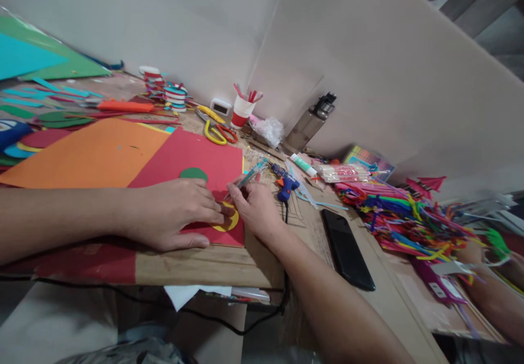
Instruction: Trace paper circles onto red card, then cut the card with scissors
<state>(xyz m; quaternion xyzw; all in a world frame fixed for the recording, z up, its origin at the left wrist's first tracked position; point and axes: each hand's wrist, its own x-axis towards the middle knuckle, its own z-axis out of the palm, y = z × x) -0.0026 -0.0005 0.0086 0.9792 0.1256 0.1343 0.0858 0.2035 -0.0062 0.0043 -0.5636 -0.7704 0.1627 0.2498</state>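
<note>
My left hand [184,214] lies flat on a red sheet [221,156], its fingertips resting on a yellow paper circle [231,222] near the sheet's front edge. Part of that circle is hidden under the fingers. With my right hand [256,206] I grip a clear, blue-tinted pen [256,172], which slants up to the right; its tip is hidden near the circle. A green paper circle [194,174] lies just beyond my left hand, partly covered by it. To the left, an orange sheet [94,151] borders the red one.
Beyond the sheets lie yellow-handled scissors [215,135] and a cup of red sticks [242,110]. A blue glue gun [286,185], a glue stick [303,165], and a black phone [347,249] are to the right. Colourful pipe cleaners [397,216] lie near another person's arm [491,293].
</note>
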